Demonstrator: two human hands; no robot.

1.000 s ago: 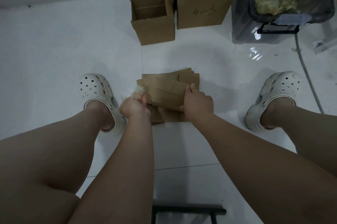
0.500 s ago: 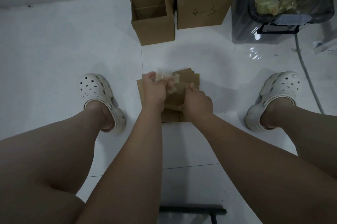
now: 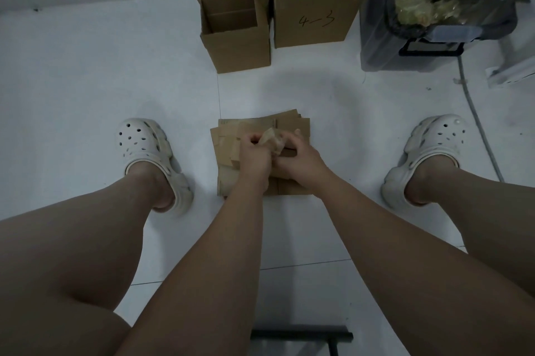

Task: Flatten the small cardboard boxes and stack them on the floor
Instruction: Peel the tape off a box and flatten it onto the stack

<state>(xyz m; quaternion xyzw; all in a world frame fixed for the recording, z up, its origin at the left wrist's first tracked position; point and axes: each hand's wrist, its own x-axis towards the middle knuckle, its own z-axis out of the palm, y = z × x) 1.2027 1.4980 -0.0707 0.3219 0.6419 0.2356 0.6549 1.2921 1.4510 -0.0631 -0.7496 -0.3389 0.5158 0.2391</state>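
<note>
Flat brown cardboard stack (image 3: 260,125) part done; our L hand (image 3: 254,154) & R hand (image 3: 299,160) both pinch crumpled clear tape wad (image 3: 272,140); far upright brown boxes (image 3: 240,48) undone.

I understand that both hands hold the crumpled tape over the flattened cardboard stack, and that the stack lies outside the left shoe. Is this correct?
Not fully. In the head view the flattened cardboard stack lies between the left shoe and the right shoe. The left hand and right hand do hold the crumpled tape over it.
</note>
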